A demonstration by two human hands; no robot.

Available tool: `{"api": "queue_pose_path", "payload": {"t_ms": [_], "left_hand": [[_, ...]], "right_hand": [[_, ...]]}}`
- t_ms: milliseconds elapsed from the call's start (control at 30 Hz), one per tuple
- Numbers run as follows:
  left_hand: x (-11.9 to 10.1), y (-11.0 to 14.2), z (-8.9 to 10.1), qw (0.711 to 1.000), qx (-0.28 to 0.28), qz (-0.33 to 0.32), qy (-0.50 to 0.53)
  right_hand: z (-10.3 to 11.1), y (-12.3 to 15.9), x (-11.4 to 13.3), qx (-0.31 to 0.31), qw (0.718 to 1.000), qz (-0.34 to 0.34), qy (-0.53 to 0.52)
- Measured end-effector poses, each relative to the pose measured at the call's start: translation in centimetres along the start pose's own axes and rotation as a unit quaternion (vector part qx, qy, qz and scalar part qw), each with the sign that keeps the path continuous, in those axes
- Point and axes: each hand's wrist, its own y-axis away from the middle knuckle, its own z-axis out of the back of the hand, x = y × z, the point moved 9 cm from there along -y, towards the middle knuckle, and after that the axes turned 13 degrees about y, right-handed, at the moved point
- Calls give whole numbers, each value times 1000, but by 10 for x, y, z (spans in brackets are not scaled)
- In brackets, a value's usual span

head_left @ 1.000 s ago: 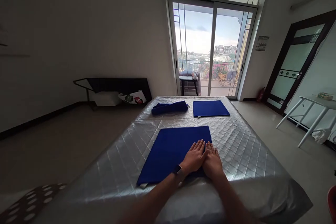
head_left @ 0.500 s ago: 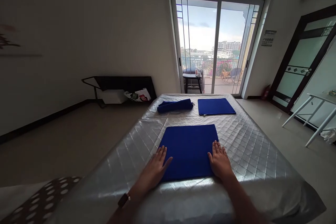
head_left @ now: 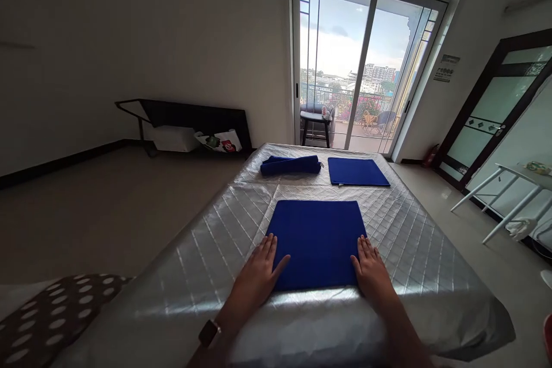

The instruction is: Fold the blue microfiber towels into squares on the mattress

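A flat blue cloth cover (head_left: pixel 318 241), roughly square, lies on the silvery quilted sheet (head_left: pixel 414 253) close in front of me. My left hand (head_left: pixel 257 270) rests on the cover's left edge, fingers stretched forward and thumb spread over the fabric. On the opposite edge lies my right hand (head_left: pixel 371 267), also flat, its thumb on the blue cloth. Neither hand grips anything. Farther back are a rolled or loosely folded blue cloth (head_left: pixel 291 165) on the left and a second flat blue cloth (head_left: pixel 359 172) on the right.
Along the left wall stands a low black frame (head_left: pixel 194 118) with a white box (head_left: pixel 175 138) and a printed bag (head_left: pixel 219 141). A brown polka-dot cloth (head_left: pixel 64 310) lies at lower left. To the right is a white-legged table (head_left: pixel 513 178); glass sliding doors are at the back.
My hands were together on the cover's right part. They have parted, the left one moving across to the left edge, the right one to the right edge. The view has shifted slightly.
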Motion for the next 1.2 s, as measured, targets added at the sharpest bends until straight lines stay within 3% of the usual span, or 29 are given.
{"api": "queue_pose_path", "payload": {"t_ms": [167, 433, 567, 633, 733, 867, 900, 967, 1067, 1200], "left_hand": [[1, 0, 2, 1000, 13, -5, -7], [-2, 6, 1, 982, 7, -180, -57], [9, 1, -4, 987, 24, -133, -87], [1, -7, -8, 993, 37, -78, -79], [-44, -21, -23, 997, 56, -15, -51], [-146, -35, -66, 985, 143, -97, -6], [-163, -36, -76, 980, 165, -111, -1], [-178, -39, -88, 975, 191, -112, -1], [-156, -38, -87, 978, 182, -99, -14], [-75, -28, -56, 990, 118, -57, -59]], "right_hand": [[0, 0, 0, -15, 1000, 4, -3], [-1, -1, 3, -24, 999, 9, -35], [2, 1, 4, -29, 998, 5, -60], [3, 2, 5, -32, 997, 5, -74], [2, 2, 5, -39, 995, 6, -87], [0, 1, 6, -52, 995, 13, -90], [-1, 1, 6, -52, 994, 18, -90], [-2, 1, 7, -50, 994, 22, -93], [-1, 1, 7, -45, 993, 17, -107], [-2, 1, 7, -41, 993, 8, -111]]}}
